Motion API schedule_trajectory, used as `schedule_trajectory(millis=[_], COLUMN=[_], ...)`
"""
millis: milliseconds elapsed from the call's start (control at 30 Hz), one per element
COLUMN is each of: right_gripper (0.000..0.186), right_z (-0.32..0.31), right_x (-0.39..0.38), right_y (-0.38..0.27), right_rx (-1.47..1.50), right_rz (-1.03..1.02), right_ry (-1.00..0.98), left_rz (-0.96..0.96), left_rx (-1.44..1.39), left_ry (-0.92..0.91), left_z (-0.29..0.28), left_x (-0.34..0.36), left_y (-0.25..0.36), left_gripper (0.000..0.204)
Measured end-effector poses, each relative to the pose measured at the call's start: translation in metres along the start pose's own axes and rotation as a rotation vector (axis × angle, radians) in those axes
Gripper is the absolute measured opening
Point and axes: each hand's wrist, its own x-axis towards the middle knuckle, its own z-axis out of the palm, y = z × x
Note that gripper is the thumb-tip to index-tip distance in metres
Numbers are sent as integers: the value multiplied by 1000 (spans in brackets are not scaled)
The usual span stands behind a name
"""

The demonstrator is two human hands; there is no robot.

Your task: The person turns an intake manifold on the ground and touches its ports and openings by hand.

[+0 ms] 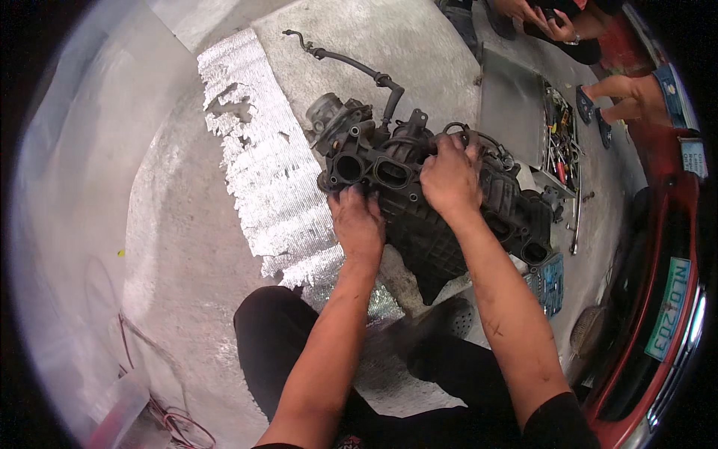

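A dirty black engine intake manifold (434, 243) with open oval ports (391, 173) lies in front of me, tilted so that the ports face up. A greyish throttle body (327, 112) sits at its far left end, and a black hose (359, 66) reaches out beyond it. My left hand (357, 217) grips the manifold's near left edge, just below a port; its fingertips are partly hidden. Farther right, my right hand (451, 176) is closed over the manifold's top beside the second port, fingers curled down among its fittings. What lies under those fingers cannot be seen.
A torn silver foil sheet (273, 172) lies on the concrete at left. An open metal toolbox (516, 105) with tools (561, 142), a long ratchet (577, 217) and a blue socket case (550, 288) are at right. A red car (636, 374) stands close by. Other people's hands (550, 22) and legs (628, 97) show beyond.
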Motion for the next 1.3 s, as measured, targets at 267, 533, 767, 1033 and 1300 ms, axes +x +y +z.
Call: schedule_trajectory(millis=[267,533,767,1033,1300], right_gripper=[37,37,42,34,19], right_z=[6,3,9,0,1], right_x=[-19,-21,-20,-10,3], right_y=[-17,-21,-21,-25,-23], right_rx=[-12,-29,-124,-100,-153], right_rz=[-17,-19,-45,-229,-400], right_ry=[116,120,118,100,104], left_rz=[-337,-422,-369,-188,-221], left_rx=[-263,-471,-378,-264,-244], left_ry=[-49,-110,-197,-225,-261], left_z=[-3,-13,-12,3,-5], left_x=[-6,12,15,5,4], left_y=[-21,-36,-52,-65,-48], left_gripper=[31,31,28,32,32])
